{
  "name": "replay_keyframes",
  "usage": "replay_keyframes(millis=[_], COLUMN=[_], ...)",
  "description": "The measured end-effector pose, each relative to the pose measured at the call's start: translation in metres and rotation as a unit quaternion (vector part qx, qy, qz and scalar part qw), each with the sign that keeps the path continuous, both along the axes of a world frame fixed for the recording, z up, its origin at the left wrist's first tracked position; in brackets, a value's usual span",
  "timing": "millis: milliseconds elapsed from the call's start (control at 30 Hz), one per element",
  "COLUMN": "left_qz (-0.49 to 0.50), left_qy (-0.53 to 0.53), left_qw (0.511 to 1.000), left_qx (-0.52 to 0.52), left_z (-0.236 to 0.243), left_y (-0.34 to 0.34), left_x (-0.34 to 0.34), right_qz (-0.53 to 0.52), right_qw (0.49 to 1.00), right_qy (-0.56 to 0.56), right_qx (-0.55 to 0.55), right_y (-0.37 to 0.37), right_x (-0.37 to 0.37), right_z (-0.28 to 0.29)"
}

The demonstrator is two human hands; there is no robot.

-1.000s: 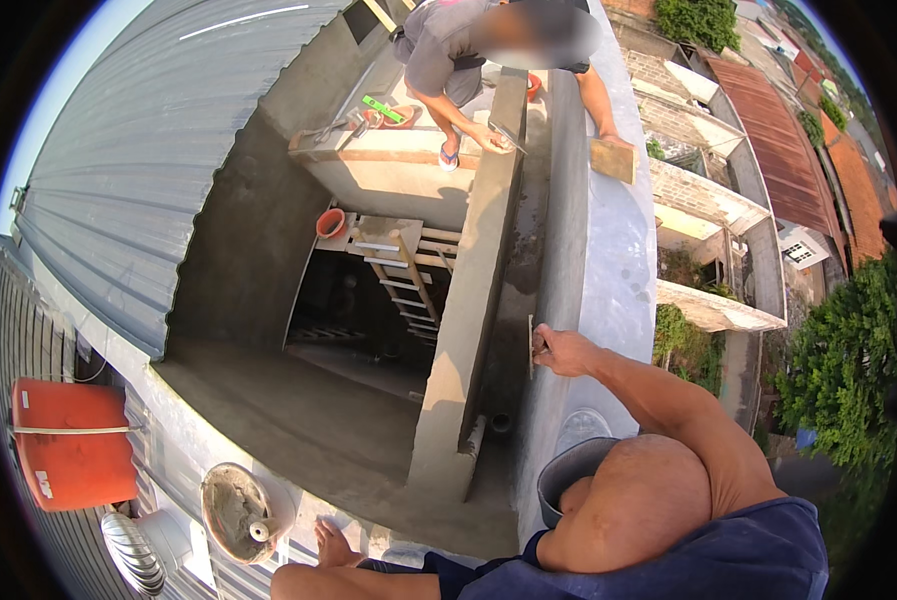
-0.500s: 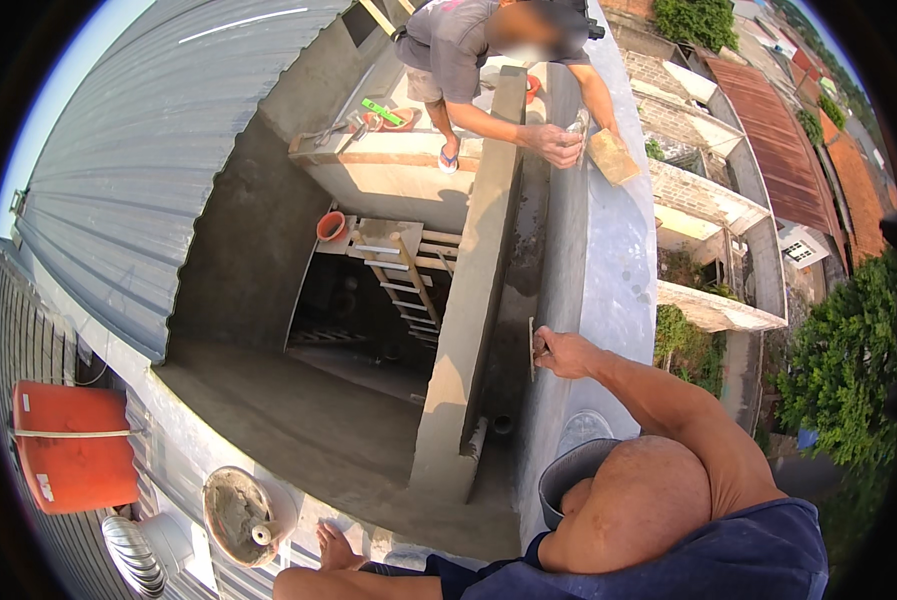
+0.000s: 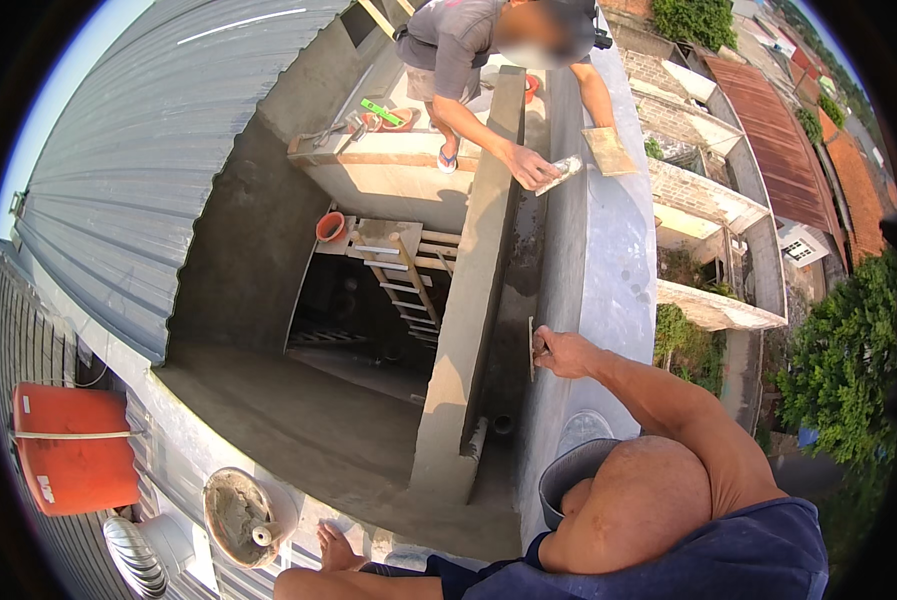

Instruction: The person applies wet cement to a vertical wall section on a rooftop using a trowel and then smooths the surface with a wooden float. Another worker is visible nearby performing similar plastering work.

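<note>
My right hand [image 3: 559, 354], its arm reaching in from the lower right, is closed on a trowel. The trowel [image 3: 531, 350] appears edge-on as a thin pale strip along the inner face of the grey wall [image 3: 558, 270]. My left hand does not show. A bare foot [image 3: 335, 548] rests on the ledge at the lower edge, by a bent knee. Across the channel, a co-worker [image 3: 458, 50] in a grey shirt leans over the same wall. One of their hands holds a trowel [image 3: 560, 175] with mortar on it, the other a pale rectangular board [image 3: 608, 151].
A mortar bucket [image 3: 236, 515] stands at the lower left, near an orange tank [image 3: 76, 447]. A deep opening with a ladder [image 3: 403, 285] lies left of the concrete beam [image 3: 478, 270]. An orange bucket [image 3: 331, 227] sits beside it. Beyond the wall is a drop toward roofs and trees.
The co-worker's trowel has swung down and left, away from the board, and now shows its flat side. Their board has tilted and shifted slightly up. My right hand and trowel look unmoved.
</note>
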State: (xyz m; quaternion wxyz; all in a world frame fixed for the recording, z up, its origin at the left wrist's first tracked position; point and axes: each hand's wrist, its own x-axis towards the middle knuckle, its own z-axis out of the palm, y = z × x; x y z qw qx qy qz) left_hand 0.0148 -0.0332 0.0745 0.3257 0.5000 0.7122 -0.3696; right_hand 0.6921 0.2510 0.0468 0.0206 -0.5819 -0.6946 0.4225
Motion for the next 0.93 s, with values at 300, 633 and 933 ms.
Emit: replay_keyframes(millis=[300, 633, 933], left_qz=[-0.014, -0.001, 0.010], left_qy=[-0.010, -0.004, -0.003], left_qw=[1.000, 1.000, 1.000], left_qx=[0.012, 0.002, 0.004], left_z=[0.0025, 0.0055, 0.0067], left_y=[-0.0048, -0.0010, -0.0007], left_x=[0.0001, 0.0041, 0.0061], right_qz=[-0.003, 0.000, -0.001], right_qw=[1.000, 1.000, 1.000], right_qy=[-0.005, 0.001, 0.003], right_qx=[-0.010, -0.014, -0.017], right_y=[0.0006, 0.0013, 0.0022], right_x=[-0.0007, 0.0006, 0.0011], right_z=[0.0019, 0.0001, -0.0003])
